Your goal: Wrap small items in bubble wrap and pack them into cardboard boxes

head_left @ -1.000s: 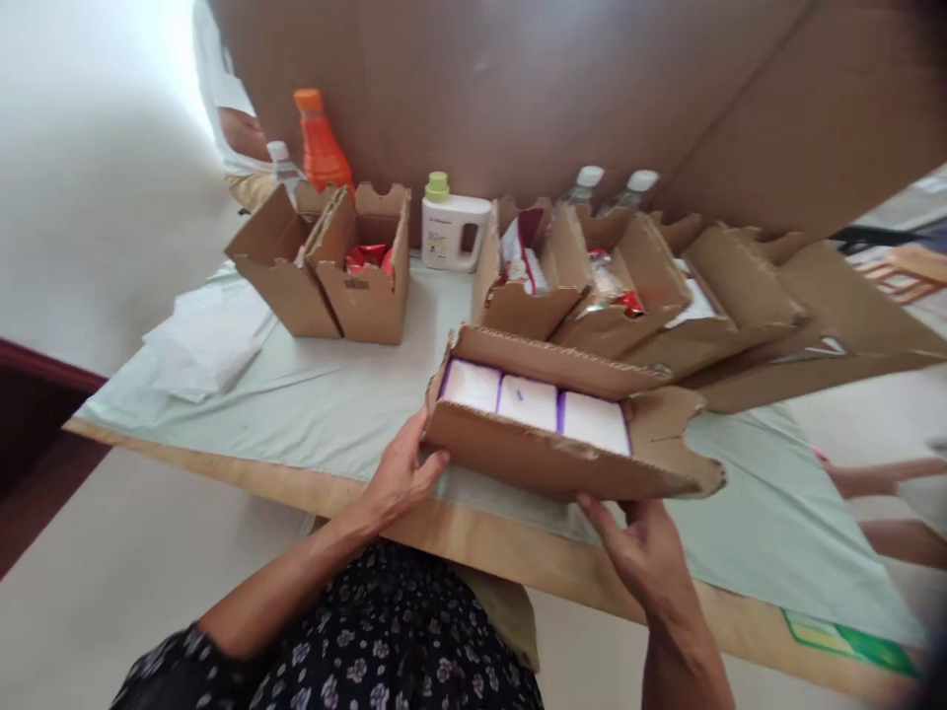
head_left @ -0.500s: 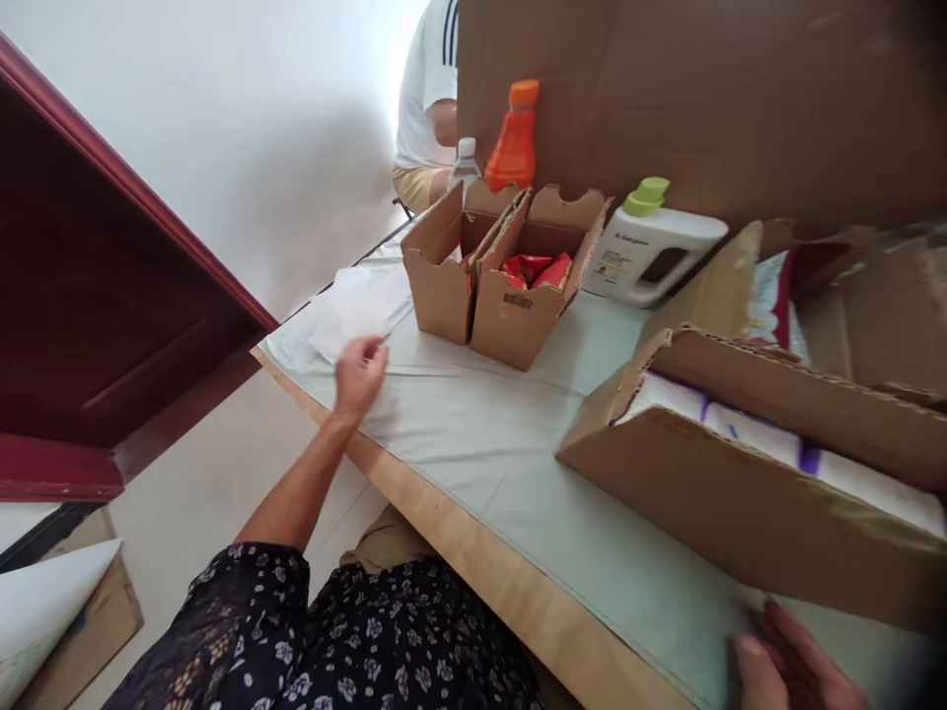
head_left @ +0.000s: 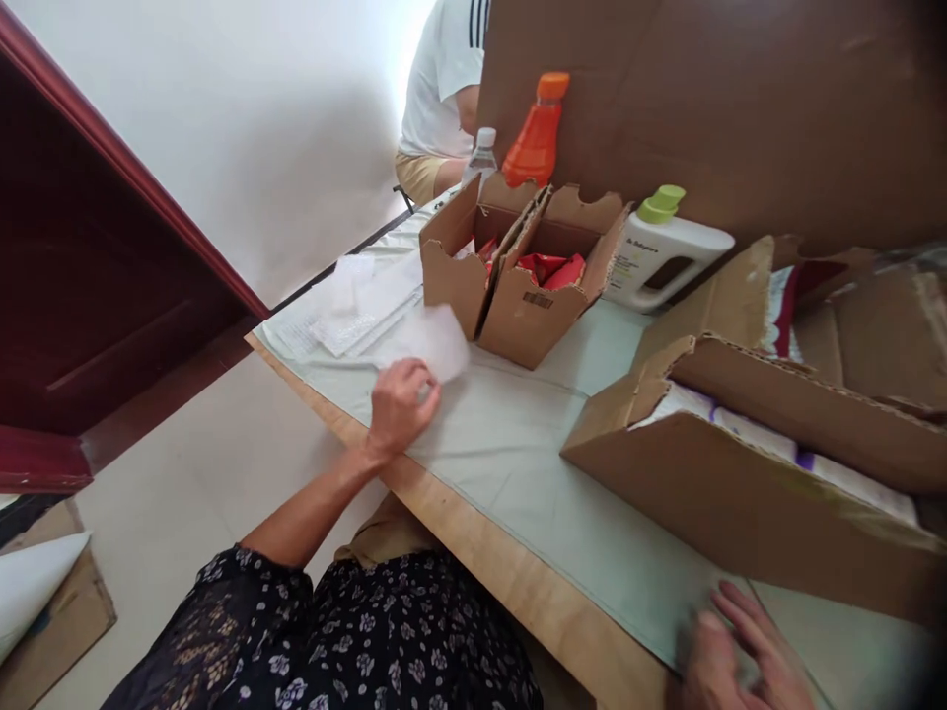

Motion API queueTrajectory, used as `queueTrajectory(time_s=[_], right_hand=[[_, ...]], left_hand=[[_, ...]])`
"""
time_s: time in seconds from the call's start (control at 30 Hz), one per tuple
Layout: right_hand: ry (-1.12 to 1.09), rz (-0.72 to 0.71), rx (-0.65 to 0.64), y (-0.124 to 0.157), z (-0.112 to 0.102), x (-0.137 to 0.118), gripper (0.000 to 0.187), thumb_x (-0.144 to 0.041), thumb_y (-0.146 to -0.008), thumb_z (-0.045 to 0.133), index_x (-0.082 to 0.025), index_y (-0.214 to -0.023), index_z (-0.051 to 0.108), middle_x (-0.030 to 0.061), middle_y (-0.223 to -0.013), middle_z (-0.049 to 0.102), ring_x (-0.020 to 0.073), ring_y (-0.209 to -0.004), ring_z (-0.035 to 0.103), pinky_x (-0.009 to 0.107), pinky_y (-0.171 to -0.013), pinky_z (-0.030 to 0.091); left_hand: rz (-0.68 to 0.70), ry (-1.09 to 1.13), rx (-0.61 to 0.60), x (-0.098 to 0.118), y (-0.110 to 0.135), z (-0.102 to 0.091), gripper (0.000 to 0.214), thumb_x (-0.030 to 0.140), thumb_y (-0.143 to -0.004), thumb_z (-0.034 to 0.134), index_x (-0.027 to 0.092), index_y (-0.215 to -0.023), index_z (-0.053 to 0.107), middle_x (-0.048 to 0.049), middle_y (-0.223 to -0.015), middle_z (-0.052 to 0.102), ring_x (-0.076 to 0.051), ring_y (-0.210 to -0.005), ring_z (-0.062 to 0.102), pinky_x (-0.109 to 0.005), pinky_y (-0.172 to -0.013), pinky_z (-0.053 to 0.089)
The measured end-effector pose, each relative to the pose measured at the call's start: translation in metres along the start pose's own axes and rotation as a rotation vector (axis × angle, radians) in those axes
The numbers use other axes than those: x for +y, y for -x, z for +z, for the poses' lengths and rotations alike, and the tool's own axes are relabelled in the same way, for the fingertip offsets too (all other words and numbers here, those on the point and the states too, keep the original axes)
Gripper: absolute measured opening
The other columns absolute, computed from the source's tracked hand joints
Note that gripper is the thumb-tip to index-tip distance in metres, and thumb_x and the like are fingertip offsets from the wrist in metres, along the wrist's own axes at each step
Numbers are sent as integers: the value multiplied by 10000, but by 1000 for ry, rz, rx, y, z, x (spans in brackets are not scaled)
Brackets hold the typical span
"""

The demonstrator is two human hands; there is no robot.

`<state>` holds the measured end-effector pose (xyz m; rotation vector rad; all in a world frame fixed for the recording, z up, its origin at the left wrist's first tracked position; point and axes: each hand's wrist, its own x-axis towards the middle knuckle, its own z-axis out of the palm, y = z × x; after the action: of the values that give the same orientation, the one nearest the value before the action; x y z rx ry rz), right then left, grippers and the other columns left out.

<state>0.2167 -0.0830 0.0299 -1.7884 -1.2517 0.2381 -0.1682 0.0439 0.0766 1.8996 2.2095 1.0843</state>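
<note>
Two bare hands are at the near side of the tabletop [head_left: 510, 434]. The left hand [head_left: 411, 402] is closed to a pinch on a thin translucent sheet [head_left: 442, 340], which spreads out just beyond its knuckles. Farther out and left of that hand lies a loose pile of similar whitish sheets [head_left: 351, 296]. Beyond it, slightly to its right, a narrow carton [head_left: 453, 281] and a second carton [head_left: 522, 314] stand side by side, with red packets [head_left: 553, 272] showing in the second. Behind them, farther from the hand, are a clear bottle [head_left: 482, 158] and an orange bottle [head_left: 534, 143]; a white jug [head_left: 651, 258] with a green cap stands to their right.

The right hand [head_left: 729, 641], blurred and partly cut off, has its thumb and fingers loosely parted. Just beyond it sits a long cardboard box [head_left: 710, 503] holding white packs [head_left: 755, 434] with purple edging.
</note>
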Motion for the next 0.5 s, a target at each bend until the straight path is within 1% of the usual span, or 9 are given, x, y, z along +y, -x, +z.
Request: queueTrajectory(time_s=[0.03,0.07,0.13,0.17,0.23,0.3,0.33,0.43,0.5], right_hand=[[-39,37,-48,8,3,-10,469,-595,-903,662,-195,-1133,744,204,-1297,724,414,-1220,681,684,-1073,496],[-104,87,-115,15,8,-20,490,-586,-900,681,-192,-1188,727,197,-1297,725,385,-1174,705,640,-1040,534],[-311,188,-290,25,16,-34,577,-588,-891,710,-203,-1318,664,192,-1327,714,337,-1111,737,526,-925,609],[-410,227,-350,27,20,-38,630,-598,-889,713,-215,-1380,621,192,-1359,697,322,-1109,741,472,-869,627],[-523,286,-391,28,22,-38,728,-637,-891,697,-229,-1473,540,188,-1398,672,304,-1104,740,402,-781,633],[-539,333,-377,26,18,-33,800,-685,-887,671,-225,-1517,495,175,-1383,674,299,-1091,732,384,-758,627],[-539,354,-364,26,14,-30,822,-706,-881,661,-221,-1522,491,167,-1378,675,303,-1107,722,390,-778,626],[-579,444,-350,24,1,-24,840,-727,-852,673,-233,-1512,510,143,-1384,663,312,-1194,680,411,-870,614],[-637,527,-347,22,-6,-21,869,-765,-836,650,-240,-1514,509,139,-1326,680,311,-1167,683,412,-836,616]], left_hand=[[107,17,-24,14,23,6,89,210,-892,645,211,-818,693,-98,-1094,753,-244,-1024,671,-368,-914,500],[257,25,-39,28,46,11,102,200,-905,637,204,-822,696,-113,-1137,750,-246,-1001,671,-378,-880,501],[517,63,-104,53,88,19,99,213,-923,643,194,-848,705,-137,-1204,741,-261,-996,670,-399,-839,498],[621,100,-159,63,106,21,92,243,-926,657,189,-875,710,-147,-1230,736,-275,-1015,670,-412,-835,499],[758,210,-316,79,133,21,152,323,-915,693,179,-955,722,-162,-1290,721,-304,-1080,668,-441,-861,507],[850,322,-454,88,147,16,245,370,-905,698,169,-1042,725,-176,-1334,708,-318,-1119,670,-464,-893,514],[877,368,-492,91,149,13,256,368,-906,692,167,-1060,725,-179,-1335,709,-314,-1110,677,-467,-897,518],[851,479,-504,89,143,2,165,296,-916,663,173,-1004,729,-159,-1232,748,-275,-1020,703,-444,-872,537],[785,547,-480,84,136,-4,91,246,-911,650,185,-870,703,-121,-1110,768,-239,-942,709,-419,-848,544]])
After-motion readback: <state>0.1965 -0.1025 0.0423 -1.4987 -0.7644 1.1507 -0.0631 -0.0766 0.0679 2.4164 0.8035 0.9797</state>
